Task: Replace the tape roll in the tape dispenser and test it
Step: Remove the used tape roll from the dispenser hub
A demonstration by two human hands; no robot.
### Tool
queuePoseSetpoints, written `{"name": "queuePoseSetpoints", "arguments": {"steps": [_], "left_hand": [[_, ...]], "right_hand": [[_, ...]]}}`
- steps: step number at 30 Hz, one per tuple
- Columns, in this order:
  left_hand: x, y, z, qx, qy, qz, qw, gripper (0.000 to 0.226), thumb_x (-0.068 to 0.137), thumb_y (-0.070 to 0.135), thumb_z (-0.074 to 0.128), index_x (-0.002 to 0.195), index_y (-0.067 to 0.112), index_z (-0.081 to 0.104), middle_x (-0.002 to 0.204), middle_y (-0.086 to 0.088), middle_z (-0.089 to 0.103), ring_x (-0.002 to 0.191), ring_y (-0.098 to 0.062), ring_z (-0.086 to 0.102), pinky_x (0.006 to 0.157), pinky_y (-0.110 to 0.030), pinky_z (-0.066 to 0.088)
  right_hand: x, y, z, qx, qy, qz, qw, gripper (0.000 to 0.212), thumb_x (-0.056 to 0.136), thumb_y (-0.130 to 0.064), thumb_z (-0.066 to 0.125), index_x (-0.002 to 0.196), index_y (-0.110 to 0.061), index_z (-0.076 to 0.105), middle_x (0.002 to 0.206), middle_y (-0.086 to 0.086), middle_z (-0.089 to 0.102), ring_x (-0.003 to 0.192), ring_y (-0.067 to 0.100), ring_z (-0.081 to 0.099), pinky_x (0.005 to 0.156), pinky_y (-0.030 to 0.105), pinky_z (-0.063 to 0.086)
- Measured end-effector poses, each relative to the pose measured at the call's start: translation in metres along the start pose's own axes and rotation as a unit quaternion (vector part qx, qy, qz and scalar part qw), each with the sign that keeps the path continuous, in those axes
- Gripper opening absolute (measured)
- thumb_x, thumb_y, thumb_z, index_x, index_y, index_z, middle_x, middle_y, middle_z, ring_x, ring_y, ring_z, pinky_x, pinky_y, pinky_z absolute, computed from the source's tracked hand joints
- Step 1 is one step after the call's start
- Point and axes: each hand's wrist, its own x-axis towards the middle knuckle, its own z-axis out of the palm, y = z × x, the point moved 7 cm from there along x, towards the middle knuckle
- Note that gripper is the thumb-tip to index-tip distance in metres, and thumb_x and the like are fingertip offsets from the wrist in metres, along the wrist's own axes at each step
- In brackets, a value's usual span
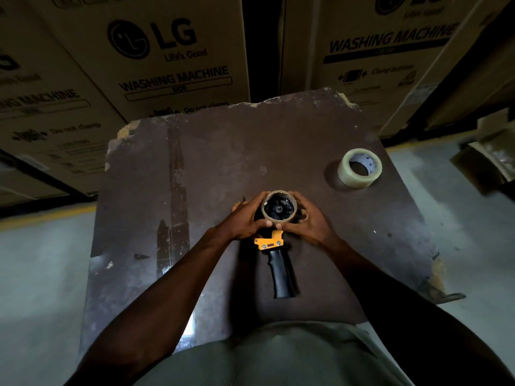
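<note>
A tape dispenser point(281, 270) with a black handle and a yellow frame lies on the dark board point(217, 168), handle toward me. A bare cardboard core point(278, 220) sits on its black hub. My left hand point(246, 218) grips the core from the left and my right hand point(306, 221) grips it from the right, thumbs meeting at its near edge. The dispenser's front end is hidden behind my hands. A full roll of clear tape point(359, 168) rests on the board at the far right, apart from both hands.
The board has chipped, ragged edges and stands over a pale floor point(41, 260). Tall cardboard washing-machine boxes point(156, 59) stand close behind it. Another box point(487, 160) is at the right edge.
</note>
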Motion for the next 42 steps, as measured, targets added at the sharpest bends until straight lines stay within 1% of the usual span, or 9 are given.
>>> {"name": "queuePoseSetpoints", "arguments": {"steps": [4, 10, 20, 23, 28, 31, 35, 38, 42], "left_hand": [[0.000, -0.001, 0.003, -0.013, -0.008, 0.001, 1.000, 0.068, 0.082, 0.046, 0.066, 0.140, 0.038, 0.032, 0.136, 0.012, 0.055, 0.130, -0.010, 0.049, 0.109, -0.056, 0.035], [-0.004, -0.002, 0.002, 0.033, -0.006, -0.033, 0.999, 0.070, 0.086, 0.049, 0.058, 0.146, 0.040, 0.023, 0.146, 0.015, 0.046, 0.140, -0.013, 0.037, 0.114, -0.065, 0.001], [-0.006, 0.004, -0.002, 0.008, -0.007, -0.056, 0.998, 0.075, 0.085, 0.060, 0.056, 0.147, 0.049, 0.014, 0.152, 0.017, 0.039, 0.144, -0.012, 0.030, 0.113, -0.066, -0.003], [-0.003, 0.007, 0.000, -0.032, -0.024, -0.036, 0.999, 0.078, 0.084, 0.063, 0.059, 0.147, 0.049, 0.016, 0.151, 0.018, 0.039, 0.147, -0.013, 0.025, 0.115, -0.067, 0.005], [-0.010, 0.012, -0.005, 0.038, 0.002, -0.056, 0.998, 0.076, 0.087, 0.054, 0.061, 0.148, 0.045, 0.018, 0.158, 0.012, 0.030, 0.151, -0.012, 0.000, 0.110, -0.057, -0.025], [-0.014, 0.019, -0.007, 0.069, 0.013, -0.036, 0.997, 0.077, 0.085, 0.055, 0.062, 0.147, 0.047, 0.018, 0.157, 0.012, 0.032, 0.151, -0.011, 0.000, 0.113, -0.054, -0.022], [-0.017, 0.035, -0.008, 0.097, 0.042, -0.002, 0.994, 0.079, 0.083, 0.052, 0.066, 0.149, 0.043, 0.023, 0.155, 0.006, 0.038, 0.151, -0.012, 0.005, 0.117, -0.053, -0.016], [-0.020, 0.041, -0.004, 0.085, 0.073, 0.004, 0.994, 0.075, 0.085, 0.048, 0.066, 0.149, 0.034, 0.031, 0.154, 0.002, 0.038, 0.150, -0.013, 0.010, 0.119, -0.051, -0.009], [-0.026, 0.037, 0.009, 0.049, 0.091, -0.005, 0.995, 0.075, 0.079, 0.054, 0.061, 0.145, 0.027, 0.040, 0.151, 0.005, 0.042, 0.148, -0.011, 0.019, 0.120, -0.051, -0.004]], "right_hand": [[-0.003, -0.003, -0.001, 0.000, 0.008, -0.004, 1.000, 0.073, 0.068, -0.028, 0.093, 0.130, -0.036, 0.055, 0.126, -0.005, 0.068, 0.117, 0.016, 0.066, 0.100, 0.052, 0.053], [-0.004, -0.007, -0.004, -0.012, 0.021, -0.013, 1.000, 0.075, 0.068, -0.033, 0.093, 0.132, -0.036, 0.054, 0.127, -0.005, 0.068, 0.117, 0.016, 0.066, 0.099, 0.052, 0.053], [-0.007, -0.014, -0.008, 0.006, 0.050, -0.023, 0.998, 0.075, 0.066, -0.032, 0.093, 0.126, -0.050, 0.051, 0.126, -0.011, 0.067, 0.118, 0.012, 0.065, 0.102, 0.047, 0.053], [-0.007, -0.019, -0.007, -0.003, 0.056, -0.031, 0.998, 0.078, 0.067, -0.034, 0.093, 0.131, -0.044, 0.049, 0.129, -0.004, 0.066, 0.122, 0.017, 0.063, 0.104, 0.051, 0.050], [-0.011, -0.018, -0.009, -0.050, 0.067, -0.021, 0.996, 0.080, 0.061, -0.045, 0.093, 0.121, -0.058, 0.042, 0.124, -0.014, 0.065, 0.119, 0.007, 0.062, 0.102, 0.047, 0.051], [-0.013, -0.022, -0.012, -0.104, 0.050, -0.019, 0.993, 0.085, 0.060, -0.049, 0.089, 0.129, -0.057, 0.039, 0.130, -0.016, 0.062, 0.124, 0.006, 0.058, 0.107, 0.045, 0.046], [-0.020, -0.027, -0.017, -0.180, 0.045, -0.056, 0.981, 0.105, 0.062, -0.057, 0.084, 0.149, -0.026, 0.034, 0.148, -0.005, 0.053, 0.138, 0.011, 0.047, 0.118, 0.047, 0.029], [-0.035, -0.028, -0.033, -0.186, 0.073, -0.056, 0.978, 0.100, 0.063, -0.044, 0.088, 0.148, -0.021, 0.040, 0.149, -0.005, 0.050, 0.137, 0.016, 0.047, 0.116, 0.036, 0.031], [-0.063, -0.010, -0.067, -0.180, 0.130, -0.016, 0.975, 0.101, 0.062, -0.041, 0.089, 0.148, -0.023, 0.040, 0.148, -0.003, 0.050, 0.136, 0.020, 0.047, 0.114, 0.042, 0.038]]}}
